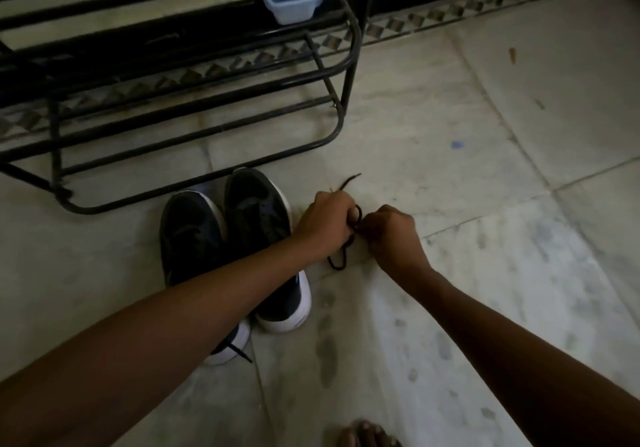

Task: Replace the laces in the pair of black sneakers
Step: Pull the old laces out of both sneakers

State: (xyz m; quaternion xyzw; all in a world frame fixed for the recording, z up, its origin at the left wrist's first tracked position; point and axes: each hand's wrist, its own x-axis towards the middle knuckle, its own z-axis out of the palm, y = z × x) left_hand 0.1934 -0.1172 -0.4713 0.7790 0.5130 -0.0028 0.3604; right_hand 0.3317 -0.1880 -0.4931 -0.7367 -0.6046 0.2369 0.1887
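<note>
Standing just beyond the shoes is a black tubular metal shoe rack [207, 75], with a pale blue rectangular plastic basket [291, 3] perched on an upper tier near its right end; something dark lies inside, too blurred to name. The left forearm [194, 294] stretches diagonally across the pair of black sneakers with white soles [258, 211] and hides their middle parts. Bare toes [367, 434] show at the bottom edge.

The sneakers sit side by side and touching, lengthwise towards the rack, their far ends just short of its bottom bar. A short dark lace end [240, 353] pokes out at the near end of the left-lying shoe.

The thin black cord lace [341, 257] is just right of the sneakers, held between both hands. The left hand [325, 224] is closed in a fist round it — one loose end sticks out beyond the knuckles, and a small loop hangs below towards the floor. The right hand [391, 235], close beside the left, pinches the same lace with curled fingers.

Underneath is a pale marble tile floor [485, 169] with grey veining, smudged with dusty prints and one small blue spot. A diamond-patterned border strip [450, 13] runs along the dark base of the wall. The light is dim.
</note>
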